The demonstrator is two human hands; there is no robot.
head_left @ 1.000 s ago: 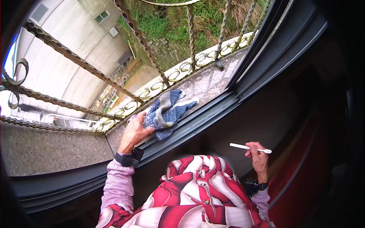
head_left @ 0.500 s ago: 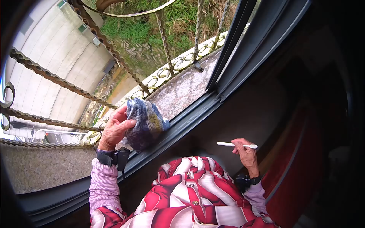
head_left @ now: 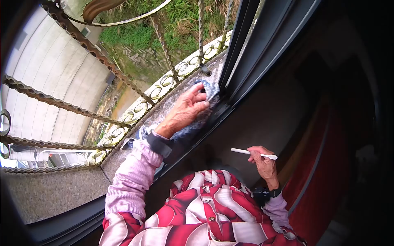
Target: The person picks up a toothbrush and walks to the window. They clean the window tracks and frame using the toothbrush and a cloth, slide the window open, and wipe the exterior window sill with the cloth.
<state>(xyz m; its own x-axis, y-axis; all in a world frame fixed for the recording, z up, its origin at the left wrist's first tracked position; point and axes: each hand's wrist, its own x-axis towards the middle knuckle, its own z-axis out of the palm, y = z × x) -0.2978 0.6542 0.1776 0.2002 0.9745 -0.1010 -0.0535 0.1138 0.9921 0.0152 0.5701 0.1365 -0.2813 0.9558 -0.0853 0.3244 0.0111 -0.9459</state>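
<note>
Out over the stone window ledge, my left hand (head_left: pixel 186 110) has its fingers curled on a blue-grey patterned cloth (head_left: pixel 211 89), close to the window frame's edge. More of the cloth lies below the hand and wrist along the ledge, partly hidden by the forearm. My right hand (head_left: pixel 264 164) is closed around a slim white stick (head_left: pixel 241 151) with a wider rounded end, held roughly level in front of my body at the right. The stick touches nothing but the hand.
Dark window tracks (head_left: pixel 193 143) run diagonally between me and the ledge (head_left: pixel 164 108). Rusty twisted metal bars (head_left: pixel 98 54) and a pale ornamental rail (head_left: pixel 164 80) stand beyond it. Outside are a large pale wall (head_left: pixel 53 61) and grass (head_left: pixel 143 33). Something red (head_left: pixel 312 176) is at right.
My left hand has moved right and farther along the ledge. The cloth, bunched in it before, is now stretched out along the ledge. My right hand has stayed almost still with the stick.
</note>
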